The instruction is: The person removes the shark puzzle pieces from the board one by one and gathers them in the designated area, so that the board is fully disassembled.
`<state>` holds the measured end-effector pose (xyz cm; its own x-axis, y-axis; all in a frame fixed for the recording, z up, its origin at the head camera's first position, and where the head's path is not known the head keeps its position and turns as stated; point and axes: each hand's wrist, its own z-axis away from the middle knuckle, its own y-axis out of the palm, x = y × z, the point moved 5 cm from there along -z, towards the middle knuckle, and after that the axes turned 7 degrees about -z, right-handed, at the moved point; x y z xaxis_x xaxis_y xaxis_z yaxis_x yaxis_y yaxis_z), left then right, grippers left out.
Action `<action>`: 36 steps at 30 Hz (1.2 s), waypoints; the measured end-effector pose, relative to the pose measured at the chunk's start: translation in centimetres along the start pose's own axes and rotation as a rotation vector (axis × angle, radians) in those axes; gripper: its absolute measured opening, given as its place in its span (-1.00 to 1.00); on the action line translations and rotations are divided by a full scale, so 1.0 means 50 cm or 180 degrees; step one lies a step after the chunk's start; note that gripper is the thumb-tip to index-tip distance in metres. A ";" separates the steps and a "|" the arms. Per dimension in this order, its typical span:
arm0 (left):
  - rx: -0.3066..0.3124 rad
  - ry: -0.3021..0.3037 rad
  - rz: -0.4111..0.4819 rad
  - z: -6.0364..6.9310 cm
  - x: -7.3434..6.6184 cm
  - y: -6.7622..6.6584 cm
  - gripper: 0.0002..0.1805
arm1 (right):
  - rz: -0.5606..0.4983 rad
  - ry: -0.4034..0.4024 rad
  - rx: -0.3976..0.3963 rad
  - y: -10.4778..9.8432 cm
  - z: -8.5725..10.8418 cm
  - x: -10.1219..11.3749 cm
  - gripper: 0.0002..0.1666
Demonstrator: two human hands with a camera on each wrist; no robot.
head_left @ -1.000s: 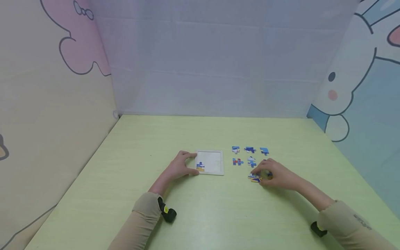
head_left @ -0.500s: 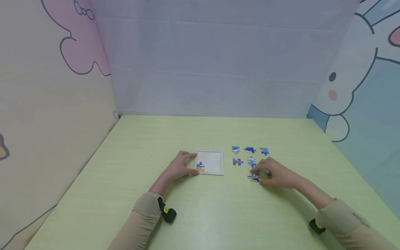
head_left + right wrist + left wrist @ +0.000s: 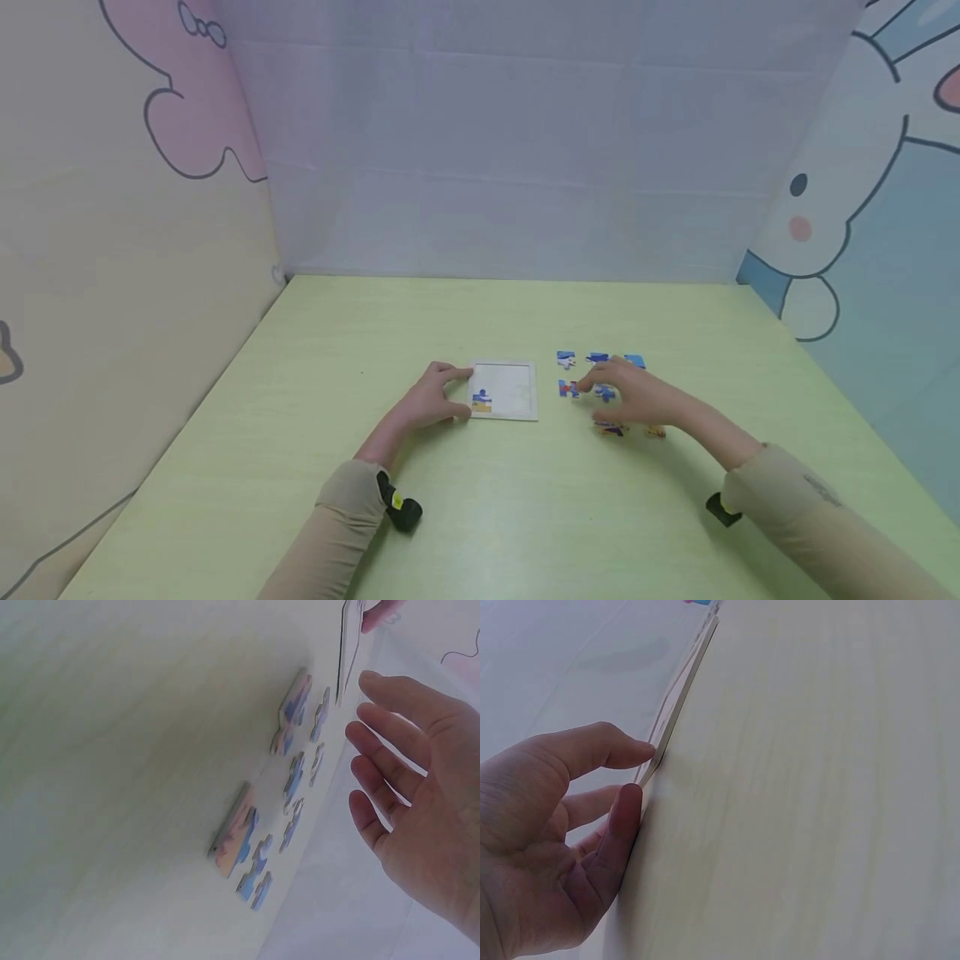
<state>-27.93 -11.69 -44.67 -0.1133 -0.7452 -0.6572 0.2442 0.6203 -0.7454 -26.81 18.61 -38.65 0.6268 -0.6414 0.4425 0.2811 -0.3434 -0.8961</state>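
A white square puzzle tray (image 3: 510, 390) lies on the table, with blue and yellow puzzle pieces (image 3: 482, 402) in its lower left corner. My left hand (image 3: 426, 402) rests thumb and index finger against the tray's left side; the left wrist view shows these fingertips at the tray's edge (image 3: 676, 697). Over the loose pieces on the right, my right hand (image 3: 639, 395) hovers with loosely bent, spread fingers and nothing between them. A red and blue piece (image 3: 566, 388) lies by its index fingertip. In the right wrist view this hand (image 3: 431, 776) is apart from the pieces.
Several loose pieces lie in rows right of the tray, among them a blue and white one (image 3: 566, 359), a blue one (image 3: 635, 361) and a yellow one (image 3: 657, 431). The hand partly covers some. Printed fabric walls (image 3: 525, 167) stand behind and beside the table (image 3: 495, 500).
My right hand has left the lower row of pieces and moved away from me and slightly left, uncovering the yellow piece. My left hand stays beside the tray, its thumb drawn slightly left.
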 end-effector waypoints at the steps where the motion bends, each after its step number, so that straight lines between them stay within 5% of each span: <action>1: 0.0019 0.0011 0.0047 0.001 -0.001 -0.001 -0.21 | -0.0028 0.0009 0.0000 -0.001 -0.006 0.005 -0.56; 11: 0.0094 0.0049 0.0243 0.001 0.003 -0.001 -0.22 | -0.0255 -0.0132 -0.0142 -0.004 -0.081 0.042 -0.52; 22: 0.0135 0.0061 0.0201 0.001 0.004 -0.002 -0.23 | -0.0729 -0.0106 -0.0198 0.054 -0.171 0.050 -0.32; 36: 0.0158 0.0096 0.0153 0.005 0.002 -0.006 -0.23 | -0.0740 -0.0024 0.0210 0.131 -0.221 0.082 -0.40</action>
<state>-27.77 -12.04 -44.48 -0.1290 -0.7067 -0.6956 0.2974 0.6416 -0.7070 -30.40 6.15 -42.34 0.5450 -0.5450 0.6371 0.4654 -0.4355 -0.7706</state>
